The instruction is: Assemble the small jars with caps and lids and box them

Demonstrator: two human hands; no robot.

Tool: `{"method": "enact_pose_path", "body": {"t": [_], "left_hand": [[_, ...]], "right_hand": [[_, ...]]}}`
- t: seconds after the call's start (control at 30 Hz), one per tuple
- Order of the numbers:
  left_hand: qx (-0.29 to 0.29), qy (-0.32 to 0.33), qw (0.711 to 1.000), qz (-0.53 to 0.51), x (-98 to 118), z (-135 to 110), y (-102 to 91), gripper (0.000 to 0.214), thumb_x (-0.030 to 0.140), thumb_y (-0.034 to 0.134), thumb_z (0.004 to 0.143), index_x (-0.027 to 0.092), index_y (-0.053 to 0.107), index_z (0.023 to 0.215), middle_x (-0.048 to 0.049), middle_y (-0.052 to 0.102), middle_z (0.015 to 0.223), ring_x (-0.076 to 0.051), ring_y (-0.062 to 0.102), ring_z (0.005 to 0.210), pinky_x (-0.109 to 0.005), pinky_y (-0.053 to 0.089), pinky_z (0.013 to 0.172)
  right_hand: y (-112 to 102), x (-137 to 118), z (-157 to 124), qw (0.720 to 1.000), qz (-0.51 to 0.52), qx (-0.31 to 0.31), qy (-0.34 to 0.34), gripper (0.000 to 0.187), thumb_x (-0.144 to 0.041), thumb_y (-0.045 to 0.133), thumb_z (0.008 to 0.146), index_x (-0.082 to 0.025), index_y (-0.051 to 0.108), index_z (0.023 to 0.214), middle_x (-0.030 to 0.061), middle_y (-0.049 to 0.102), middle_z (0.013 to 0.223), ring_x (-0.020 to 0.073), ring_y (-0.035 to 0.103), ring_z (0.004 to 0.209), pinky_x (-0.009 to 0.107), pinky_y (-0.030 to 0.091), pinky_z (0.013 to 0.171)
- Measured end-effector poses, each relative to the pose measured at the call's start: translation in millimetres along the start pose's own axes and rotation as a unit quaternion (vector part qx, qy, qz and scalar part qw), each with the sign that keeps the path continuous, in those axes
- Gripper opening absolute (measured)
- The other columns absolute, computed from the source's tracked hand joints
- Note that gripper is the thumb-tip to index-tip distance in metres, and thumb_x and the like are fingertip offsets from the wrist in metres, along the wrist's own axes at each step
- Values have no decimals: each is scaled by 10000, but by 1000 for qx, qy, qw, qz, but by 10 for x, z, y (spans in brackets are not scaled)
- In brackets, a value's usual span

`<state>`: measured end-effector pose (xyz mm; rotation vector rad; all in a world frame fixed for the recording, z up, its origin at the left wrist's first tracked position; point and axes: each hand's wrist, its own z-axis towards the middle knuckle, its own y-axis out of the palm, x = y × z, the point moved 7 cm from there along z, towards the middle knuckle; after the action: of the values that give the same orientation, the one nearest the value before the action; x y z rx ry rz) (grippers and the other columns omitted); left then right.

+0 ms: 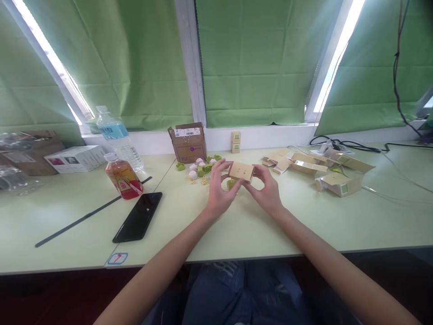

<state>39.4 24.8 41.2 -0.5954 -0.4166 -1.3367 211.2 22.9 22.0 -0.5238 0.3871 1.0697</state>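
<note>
Between my two hands, a little above the table, is a small tan cardboard box (241,171). My left hand (219,187) grips its left end, with thumb below and fingers along the top edge. At the right end, my right hand (267,188) pinches the box the same way. Under the box a green piece (231,184) shows in part; the rest of it is hidden. Just beyond my left hand lie several green pieces (202,171), pale pink round pieces (193,174) and small yellow pieces (204,180).
Two small boxes (236,142) are stacked by the wall, right of an open brown carton (187,143). Opened cardboard boxes (339,183) and cables (358,143) lie on the right. Leftward are a phone (138,217), a drink bottle (123,177), a water bottle (123,144) and a dark strip (79,220).
</note>
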Motion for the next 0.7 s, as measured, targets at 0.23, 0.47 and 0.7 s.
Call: {"method": "enact_pose_path", "body": {"t": [0.23,0.47,0.7], "left_hand": [[91,-138,982,-86,-224,19,-116,514,392,756,871,259,471,1278,-123,493,1418,-216,629,1151,-378,600,920],[66,-127,981,-129,-245,72,-126,509,323,791,825,228,477,1215,-117,509,1363,-181,669,1044,-378,602,922],[-35,87,995,29,93,-47,78,216,234,669,931,221,603,1136,-118,504,1335,-189,653,1031,-390,599,899]], "right_hand": [[127,121,-56,989,107,-31,93,547,-481,804,819,-260,497,1214,92,687,1207,269,688,1152,494,575,1053],[141,116,-54,997,16,-66,48,505,-408,723,888,-252,459,1289,106,651,1258,273,667,1132,488,574,986],[168,114,-77,982,-173,-73,-23,397,-349,694,860,-231,542,1208,130,650,1202,337,621,1095,499,526,890]]}}
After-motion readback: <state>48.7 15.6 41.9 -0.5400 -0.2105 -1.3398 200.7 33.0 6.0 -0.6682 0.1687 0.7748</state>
